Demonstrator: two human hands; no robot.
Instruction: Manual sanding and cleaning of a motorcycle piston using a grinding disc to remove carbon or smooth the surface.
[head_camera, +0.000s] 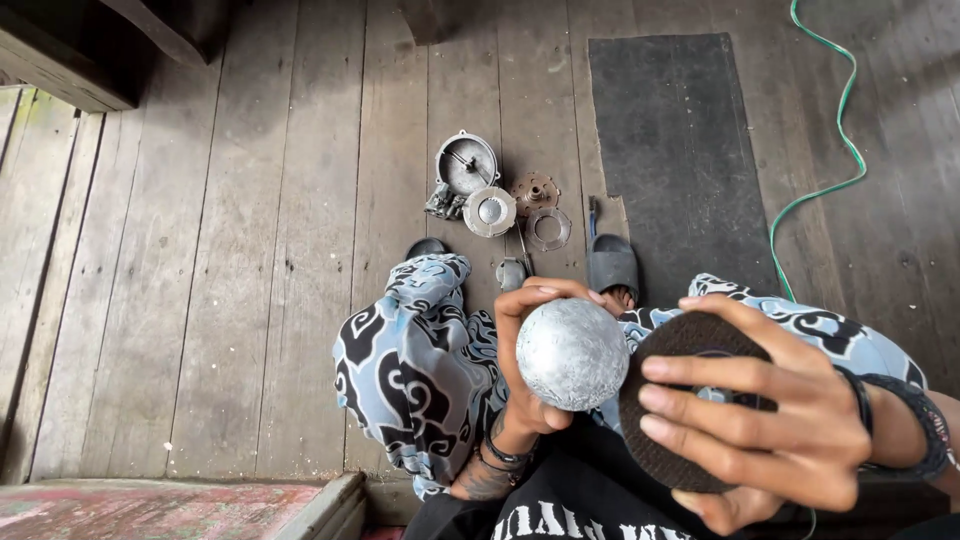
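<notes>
Metal dome (572, 352), round and dull silver with a scuffed face, sat up in front of the person's chest, cupped in the left hand (525, 385). That hand was wrapped around its left side, fingers curled over the top edge, thumb tucked below, clamped firmly on it. Right beside it, just touching or nearly so, was a dark abrasive disc (668, 400), flat and round, held in the right hand (775, 415). Three fingers lay spread across the disc's face and the thumb gripped from underneath, so that hand was closed on the disc too. The two hands were close together, side by side, each with its own piece.

Biggest of all in the scene was the wooden plank floor (250, 250), grey and worn. On it lay a long dark rubber mat (675, 150), upper right, with a green hose (820, 190) snaking past its right edge. Below the hands were blue patterned trousers (410, 370) over the person's knees, and a dark sandal (612, 265) on one foot. Further out on the planks sat a cluster of metal parts: a round housing (466, 162), a silver hub (490, 211) just below it, a rusty toothed plate (535, 190) and a thin ring (548, 229).
</notes>
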